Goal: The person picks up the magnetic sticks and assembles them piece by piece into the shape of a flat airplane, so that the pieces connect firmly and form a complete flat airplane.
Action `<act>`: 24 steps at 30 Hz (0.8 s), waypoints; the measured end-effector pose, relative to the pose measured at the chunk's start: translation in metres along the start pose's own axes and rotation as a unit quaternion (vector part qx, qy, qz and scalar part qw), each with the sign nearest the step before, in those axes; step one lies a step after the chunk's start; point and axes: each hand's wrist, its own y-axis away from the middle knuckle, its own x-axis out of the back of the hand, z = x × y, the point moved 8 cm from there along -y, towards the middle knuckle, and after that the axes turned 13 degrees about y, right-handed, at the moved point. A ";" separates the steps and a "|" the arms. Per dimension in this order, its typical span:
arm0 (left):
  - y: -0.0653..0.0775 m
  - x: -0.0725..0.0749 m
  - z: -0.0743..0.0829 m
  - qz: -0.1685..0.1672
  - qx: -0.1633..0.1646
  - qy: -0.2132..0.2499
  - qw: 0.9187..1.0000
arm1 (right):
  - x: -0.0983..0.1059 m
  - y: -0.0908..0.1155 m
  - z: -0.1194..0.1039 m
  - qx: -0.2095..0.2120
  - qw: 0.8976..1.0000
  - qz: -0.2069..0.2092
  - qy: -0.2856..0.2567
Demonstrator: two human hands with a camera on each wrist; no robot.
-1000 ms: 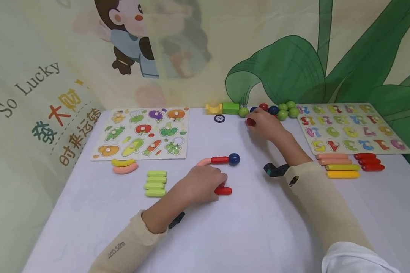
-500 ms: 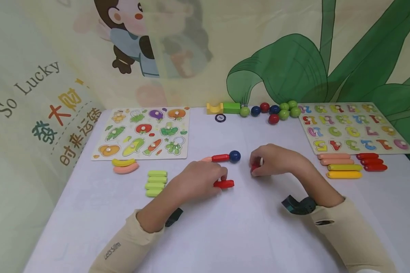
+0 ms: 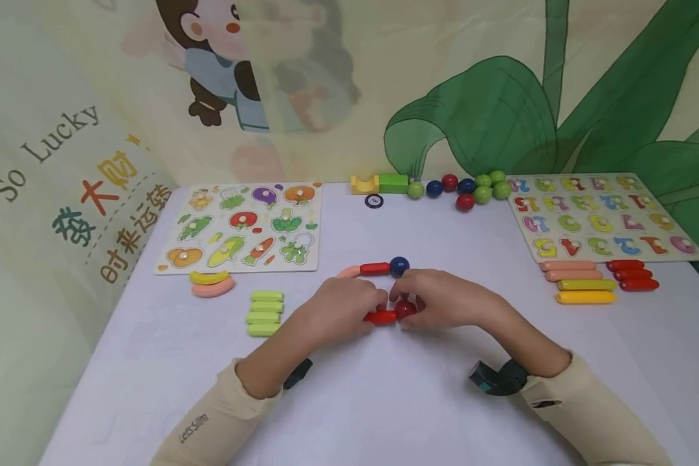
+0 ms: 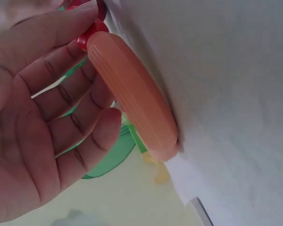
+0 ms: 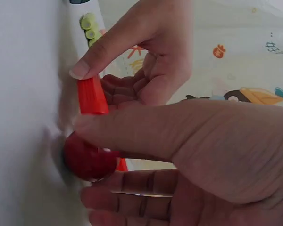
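Observation:
My left hand (image 3: 340,307) pinches a short red stick (image 3: 382,318) between thumb and fingers, low over the white cloth. A curved pink stick (image 4: 134,94) meets the red stick's other end in the left wrist view; the hand hides it from the head view. My right hand (image 3: 451,299) holds a dark red ball (image 5: 87,157) in thumb and fingers, against the right end of the red stick. Whether the two are joined cannot be seen. Just beyond the hands lies a row of a pink curved stick (image 3: 348,272), a red stick (image 3: 375,268) and a blue ball (image 3: 399,266).
Light green sticks (image 3: 265,313) and two curved sticks (image 3: 211,284) lie at left, below a vegetable puzzle board (image 3: 169,249). Several coloured balls (image 3: 482,194) and blocks (image 3: 393,184) line the back. At right are a number puzzle board (image 3: 611,257) and more sticks (image 3: 586,297).
My right hand has brought a dark red ball from the back row toward me and left, up to the red stick's end. My left hand stays in place, gripping the red stick.

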 end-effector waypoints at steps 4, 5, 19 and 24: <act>0.001 0.000 -0.003 0.006 0.008 -0.010 1.000 | -0.005 0.000 0.005 -0.016 0.999 -0.026 0.025; 0.001 0.001 -0.004 0.007 0.011 -0.013 1.000 | -0.006 0.000 0.007 -0.020 0.999 -0.030 0.031; -0.003 0.001 0.001 0.014 0.007 -0.019 1.000 | -0.007 -0.004 0.003 0.005 1.000 -0.010 0.016; -0.005 -0.002 0.002 0.011 0.003 -0.012 1.000 | -0.003 -0.001 0.011 0.008 1.000 -0.023 0.004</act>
